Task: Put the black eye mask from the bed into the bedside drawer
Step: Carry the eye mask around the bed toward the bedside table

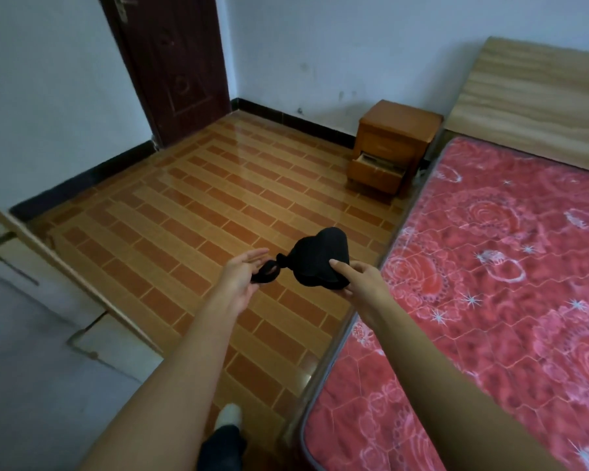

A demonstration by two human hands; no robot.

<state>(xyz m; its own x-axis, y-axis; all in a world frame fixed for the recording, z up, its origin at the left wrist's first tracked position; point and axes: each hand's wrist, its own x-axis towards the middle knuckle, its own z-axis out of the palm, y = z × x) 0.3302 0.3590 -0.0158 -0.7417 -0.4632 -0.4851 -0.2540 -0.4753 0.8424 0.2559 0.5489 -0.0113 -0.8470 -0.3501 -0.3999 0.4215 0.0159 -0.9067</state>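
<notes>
My right hand (363, 278) pinches the soft black fabric eye mask (322, 258); my left hand (242, 278) seemingly hooks its strap, keeping it untangled for the open orange wooden bedside drawer (376, 171) far ahead.

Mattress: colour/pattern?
Red mattress with pink-white floral rose print and sparkle motifs; head view shows it best.

Matt black cloth eye mask (323, 263), glossy tiled floor (218, 198), wooden bedside cabinet (393, 144), quilted red fabric mattress (507, 266)
</notes>
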